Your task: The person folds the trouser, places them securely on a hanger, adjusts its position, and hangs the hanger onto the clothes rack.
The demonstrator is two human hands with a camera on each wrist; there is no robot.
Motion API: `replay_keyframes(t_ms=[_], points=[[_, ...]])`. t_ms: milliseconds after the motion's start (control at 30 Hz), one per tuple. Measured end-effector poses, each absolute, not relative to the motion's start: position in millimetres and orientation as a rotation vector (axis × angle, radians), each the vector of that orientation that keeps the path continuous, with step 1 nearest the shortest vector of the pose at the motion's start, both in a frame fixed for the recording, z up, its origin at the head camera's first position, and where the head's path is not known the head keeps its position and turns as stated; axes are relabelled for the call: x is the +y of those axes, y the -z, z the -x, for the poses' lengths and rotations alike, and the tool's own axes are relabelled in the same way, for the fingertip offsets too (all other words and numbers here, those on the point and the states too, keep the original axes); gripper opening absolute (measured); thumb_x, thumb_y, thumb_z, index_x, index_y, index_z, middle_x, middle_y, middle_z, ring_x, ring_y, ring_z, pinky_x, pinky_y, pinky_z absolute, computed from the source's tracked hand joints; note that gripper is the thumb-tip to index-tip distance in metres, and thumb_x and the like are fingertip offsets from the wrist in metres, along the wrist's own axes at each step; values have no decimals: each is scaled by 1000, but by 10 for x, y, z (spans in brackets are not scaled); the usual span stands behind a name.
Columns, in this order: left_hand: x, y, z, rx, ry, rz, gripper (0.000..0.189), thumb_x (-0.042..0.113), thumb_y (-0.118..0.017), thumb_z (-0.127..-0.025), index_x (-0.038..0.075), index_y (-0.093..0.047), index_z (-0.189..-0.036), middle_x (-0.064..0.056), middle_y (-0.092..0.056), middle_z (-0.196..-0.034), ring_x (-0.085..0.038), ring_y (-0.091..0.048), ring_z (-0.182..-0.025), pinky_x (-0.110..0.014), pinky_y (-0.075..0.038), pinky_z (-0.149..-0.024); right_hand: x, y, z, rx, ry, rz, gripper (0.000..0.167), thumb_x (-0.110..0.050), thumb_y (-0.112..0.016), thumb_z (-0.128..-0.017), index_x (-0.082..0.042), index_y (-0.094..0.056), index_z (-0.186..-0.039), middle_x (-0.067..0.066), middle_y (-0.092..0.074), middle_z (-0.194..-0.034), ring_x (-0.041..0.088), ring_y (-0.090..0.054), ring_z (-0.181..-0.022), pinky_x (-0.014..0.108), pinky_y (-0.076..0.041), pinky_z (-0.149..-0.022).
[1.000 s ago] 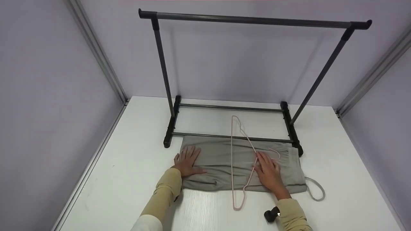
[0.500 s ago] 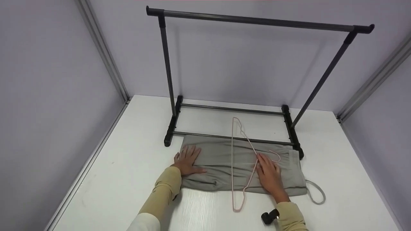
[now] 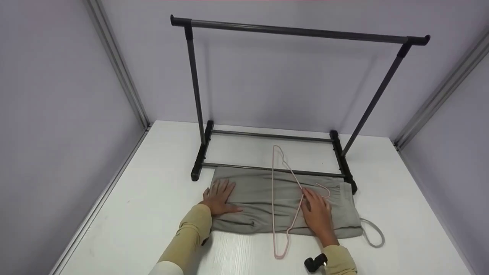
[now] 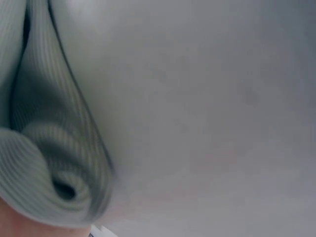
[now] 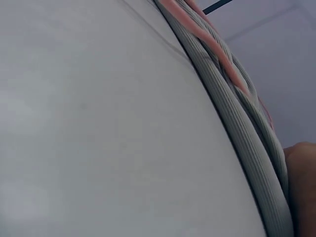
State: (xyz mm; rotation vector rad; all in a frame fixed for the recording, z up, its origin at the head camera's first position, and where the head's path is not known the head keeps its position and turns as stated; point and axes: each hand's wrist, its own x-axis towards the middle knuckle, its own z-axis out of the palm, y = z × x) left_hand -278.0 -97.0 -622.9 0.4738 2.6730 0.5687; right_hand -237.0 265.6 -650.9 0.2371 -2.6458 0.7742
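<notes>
Grey folded trousers [image 3: 252, 187] lie flat across the table, the gathered waistband at the right with a loop of cord hanging out. On top of them lies a pink clothes hanger [image 3: 273, 214], its hook pointing right toward the waistband. My left hand [image 3: 219, 200] rests spread on the left end of the cloth. With straight fingers, my right hand [image 3: 318, 214] lies on the trousers, its fingertips touching the hanger close to the hook. In the left wrist view a rolled fold of the ribbed cloth [image 4: 64, 143] shows; the right wrist view has the hanger [image 5: 217, 49] over the cloth edge.
A dark metal clothes rack [image 3: 298, 31] stands behind, its front lower bar running along the trousers' far edge. The hanger's far end reaches over that bar. Walls close in the white table [image 3: 153, 214] at the back and both sides.
The head view has shifted slightly, so everything sits a little lower in it. Neither hand, the hanger nor the trousers has visibly moved relative to the others.
</notes>
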Motion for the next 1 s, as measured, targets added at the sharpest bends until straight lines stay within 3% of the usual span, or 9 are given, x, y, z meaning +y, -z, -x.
replay_keyframes(t_ms=[233, 567, 767, 867, 1000], points=[[-994, 6327, 2777, 2647, -553, -496, 110, 85, -45, -66, 27, -4, -151, -2, 4, -156, -28, 16, -138, -58, 3, -105, 2635, 6554, 2302, -2640, -773, -167, 44, -18, -63, -88, -14, -55, -131, 6, -52, -132, 27, -42, -123, 54, -23, -97], [-964, 6012, 2754, 2635, -521, -514, 100, 72, -51, -78, 21, -6, -151, -7, 2, -155, -33, 12, -139, -58, 1, -106, 2646, 6495, 2393, -2596, -768, -155, 42, -18, -64, -87, -14, -58, -128, 7, -55, -129, 29, -44, -121, 52, -24, -96], [-965, 6014, 2733, 2639, -535, -537, 97, 70, -51, -79, 22, -6, -151, -7, 3, -155, -33, 12, -139, -59, 1, -105, 2662, 6491, 2364, -2643, -779, -139, 41, -19, -62, -88, -13, -57, -129, 7, -53, -130, 29, -43, -122, 51, -23, -97], [-1001, 6050, 2724, 2653, -668, -514, 90, 63, -54, -82, 21, -14, -151, -7, -2, -155, -33, 9, -139, -59, 1, -105, 2659, 6491, 2371, -2663, -778, -152, 41, -20, -60, -90, -13, -55, -130, 7, -52, -132, 29, -42, -123, 51, -23, -98], [-1063, 6098, 2693, 2732, -949, -316, 72, 42, -60, -88, 17, -28, -147, -12, -10, -154, -35, -2, -139, -62, -10, -102, 2663, 6492, 2367, -2663, -811, -180, 43, -21, -59, -90, -12, -54, -132, 8, -50, -134, 29, -39, -126, 52, -22, -99]])
